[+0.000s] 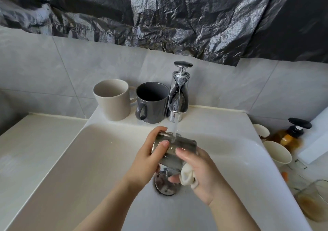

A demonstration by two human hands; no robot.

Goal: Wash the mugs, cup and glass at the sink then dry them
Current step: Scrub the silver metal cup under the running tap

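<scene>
A shiny metal cup (174,146) lies on its side under the running water of the tap (178,96), above the drain. My left hand (150,157) grips its base end. My right hand (199,175) rests against its open end and has a small cream cloth (187,175) bunched in the fingers. On the ledge behind the sink stand a beige mug (113,99) and a dark grey mug (151,102), both upright. A glass (314,199) with brown residue sits at the right edge.
The white sink (99,151) fills the middle, with the metal drain (165,184) below the cup. On the right counter are two pale cups (276,152), an amber pump bottle (292,135) and a white box. A pale counter lies to the left.
</scene>
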